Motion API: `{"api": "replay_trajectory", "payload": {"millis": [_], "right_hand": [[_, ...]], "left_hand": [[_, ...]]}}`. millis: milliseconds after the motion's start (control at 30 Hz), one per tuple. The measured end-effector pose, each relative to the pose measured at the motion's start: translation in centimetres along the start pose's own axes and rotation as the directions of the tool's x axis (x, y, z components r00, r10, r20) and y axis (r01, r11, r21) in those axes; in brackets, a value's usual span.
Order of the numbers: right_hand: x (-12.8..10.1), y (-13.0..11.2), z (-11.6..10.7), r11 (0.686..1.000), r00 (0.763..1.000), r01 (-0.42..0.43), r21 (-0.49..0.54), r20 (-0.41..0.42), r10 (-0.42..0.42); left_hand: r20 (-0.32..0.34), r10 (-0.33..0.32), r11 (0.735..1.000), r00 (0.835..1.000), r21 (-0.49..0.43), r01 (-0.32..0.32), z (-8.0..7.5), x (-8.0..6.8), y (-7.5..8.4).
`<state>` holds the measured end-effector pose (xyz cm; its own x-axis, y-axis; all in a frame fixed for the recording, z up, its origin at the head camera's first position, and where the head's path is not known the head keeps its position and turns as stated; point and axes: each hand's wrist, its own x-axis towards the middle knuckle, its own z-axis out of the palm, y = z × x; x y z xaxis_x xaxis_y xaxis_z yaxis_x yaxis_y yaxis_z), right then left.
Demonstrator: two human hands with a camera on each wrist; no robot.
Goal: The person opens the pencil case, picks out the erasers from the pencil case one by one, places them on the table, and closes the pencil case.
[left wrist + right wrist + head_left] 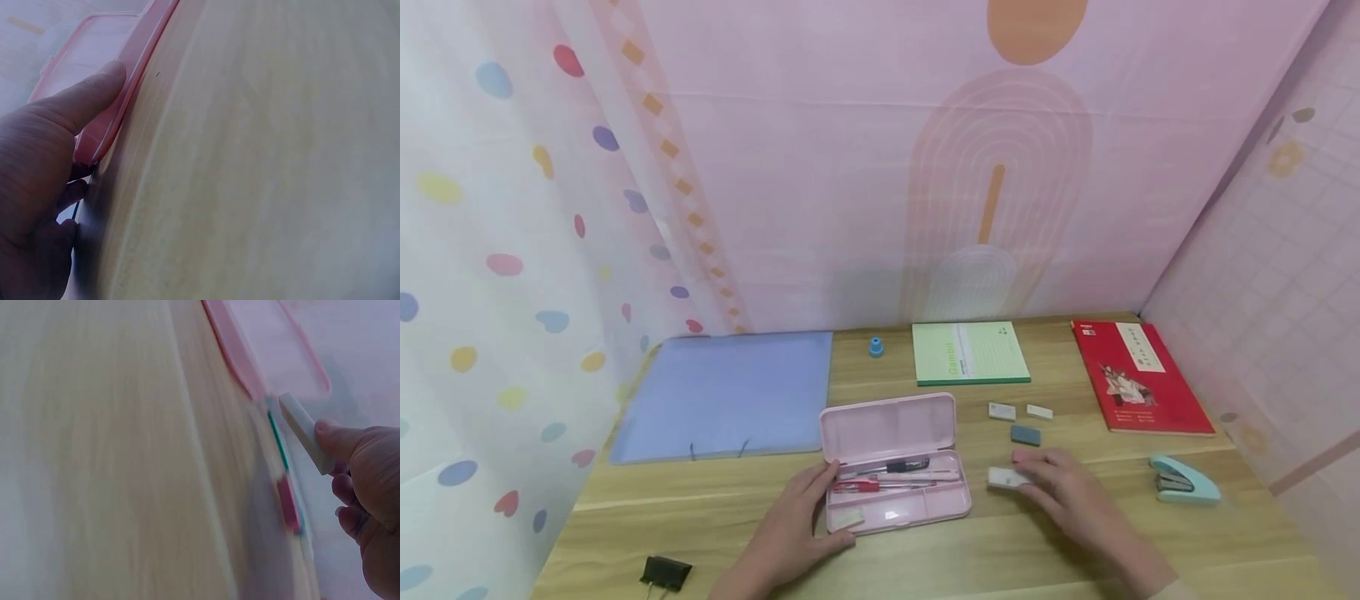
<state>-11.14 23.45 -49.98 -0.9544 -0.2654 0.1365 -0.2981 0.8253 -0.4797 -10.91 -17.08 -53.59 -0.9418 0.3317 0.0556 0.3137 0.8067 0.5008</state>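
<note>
A pink pencil case (887, 423) lies with its lid up, holding several pens (895, 485) and a pale eraser (848, 519) in its front left corner. At that corner my left hand (790, 525) grips the case, thumb (94, 94) on the front edge and fingers along the left side. Off the case's right end, my right hand (1071, 498) pinches a white eraser (1006, 477) between thumb and fingers; the right wrist view shows this eraser (306, 432) raised over the table. A pink eraser (1019, 456) sits just behind it, partly hidden by the fingers.
Behind the right hand lie two white erasers (1002, 411) and a dark one (1026, 435). Around them are a green notebook (973, 354), red book (1138, 379), mint stapler (1186, 481), blue folder (730, 396), small blue object (876, 347) and black binder clip (666, 572).
</note>
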Motion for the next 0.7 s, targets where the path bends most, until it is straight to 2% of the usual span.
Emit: {"api": "replay_trajectory", "payload": {"millis": [67,167,700], "right_hand": [[-0.1,0.8,-0.3,0.999,0.998,-0.055,-0.001,0.021,0.055],[-0.2,1.5,-0.3,0.996,0.995,-0.092,-0.012,0.037,0.092],[0.3,2.5,-0.1,0.995,0.994,-0.089,-0.044,0.052,0.092]], "left_hand": [[0.003,-0.001,1.000,1.000,-0.002,0.001,-0.1,0.0,0.0],[0.006,0.002,1.000,1.000,-0.003,-0.002,-0.1,0.1,0.0],[0.013,0.001,1.000,1.000,0.012,-0.001,-0.2,0.1,0.0]]}}
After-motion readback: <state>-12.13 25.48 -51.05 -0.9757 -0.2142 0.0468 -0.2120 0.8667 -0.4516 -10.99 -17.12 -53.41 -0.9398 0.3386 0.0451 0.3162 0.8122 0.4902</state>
